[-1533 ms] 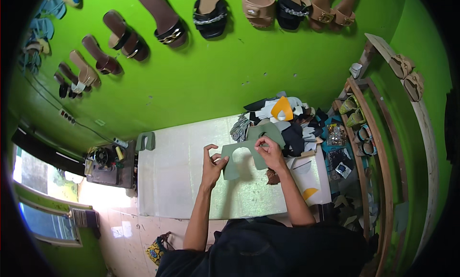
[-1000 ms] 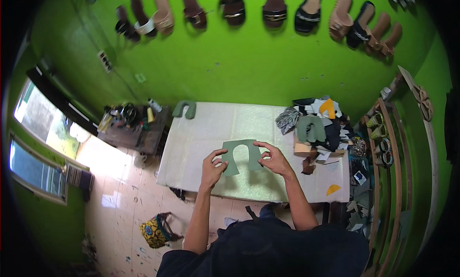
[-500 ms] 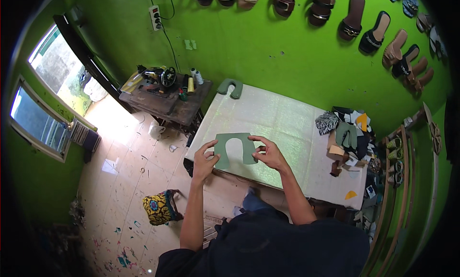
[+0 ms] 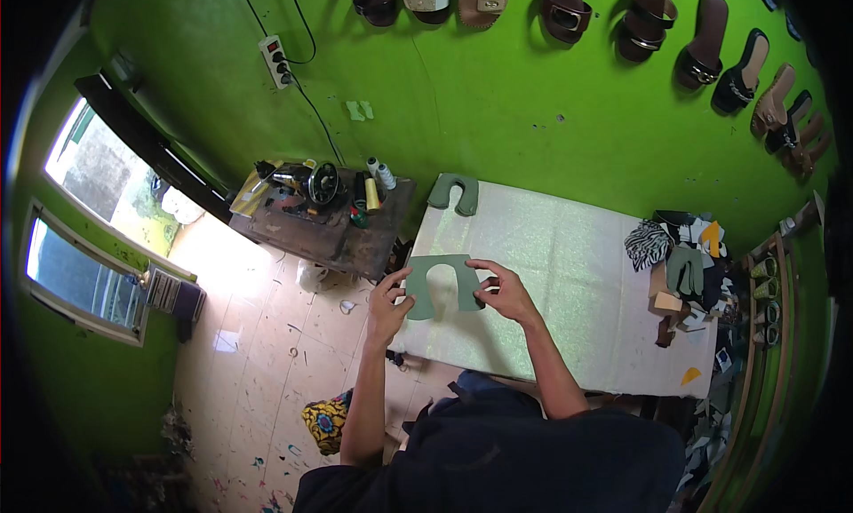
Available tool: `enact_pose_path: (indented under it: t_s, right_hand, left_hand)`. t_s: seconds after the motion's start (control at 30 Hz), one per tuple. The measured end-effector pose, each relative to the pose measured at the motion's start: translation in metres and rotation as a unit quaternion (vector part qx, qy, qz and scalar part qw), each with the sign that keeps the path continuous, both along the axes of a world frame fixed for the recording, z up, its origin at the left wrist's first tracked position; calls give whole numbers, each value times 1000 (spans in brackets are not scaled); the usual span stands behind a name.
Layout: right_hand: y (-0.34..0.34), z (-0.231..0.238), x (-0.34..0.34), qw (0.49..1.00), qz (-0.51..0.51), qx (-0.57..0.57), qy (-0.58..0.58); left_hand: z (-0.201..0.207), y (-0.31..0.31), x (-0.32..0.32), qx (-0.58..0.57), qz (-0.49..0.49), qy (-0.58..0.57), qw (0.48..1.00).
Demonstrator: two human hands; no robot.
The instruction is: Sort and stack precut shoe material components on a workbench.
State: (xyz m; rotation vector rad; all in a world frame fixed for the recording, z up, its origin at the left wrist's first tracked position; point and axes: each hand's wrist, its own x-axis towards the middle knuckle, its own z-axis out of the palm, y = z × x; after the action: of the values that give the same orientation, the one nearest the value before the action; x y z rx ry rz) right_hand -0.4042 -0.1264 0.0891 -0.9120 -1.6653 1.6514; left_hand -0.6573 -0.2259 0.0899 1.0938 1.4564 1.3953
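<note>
The fingers of the left hand (image 4: 385, 309) and the right hand (image 4: 506, 298) pinch opposite sides of a green arch piece (image 4: 417, 293), above the left part of the counter (image 4: 569, 273). Its cutting looks finished; it is not yet set down. Similar green pieces (image 4: 438, 193) lie at the counter's far left corner.

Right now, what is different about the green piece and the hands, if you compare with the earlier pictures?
The green U-shaped piece has moved left along the table, away from the scrap pile. The right hand, first bunched near its upper right, now spreads along its right edge. The view turned left. Unchanged: the left hand on its left side.
</note>
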Motion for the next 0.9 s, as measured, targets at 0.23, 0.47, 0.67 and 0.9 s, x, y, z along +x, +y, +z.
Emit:
enact_pose_path:
  t_s: [0.23, 0.47, 0.67, 0.9]
  right_hand:
    - [43, 7, -42, 999, -12, 12, -27]
    - [74, 1, -74, 996, -66, 17, -53]
    - [90, -13, -103, 982, -164, 12, -91]
    - [123, -45, -133, 966, -220, 20, -136]
  left_hand:
    - [-1, 49, -43, -53, -18, 23, 998]
    - [-6, 112, -82, -70, -89, -4, 994]
    - [-31, 167, -112, -44, -165, -8, 985]
    - [-81, 233, -137, -71, -240, 28, 968]
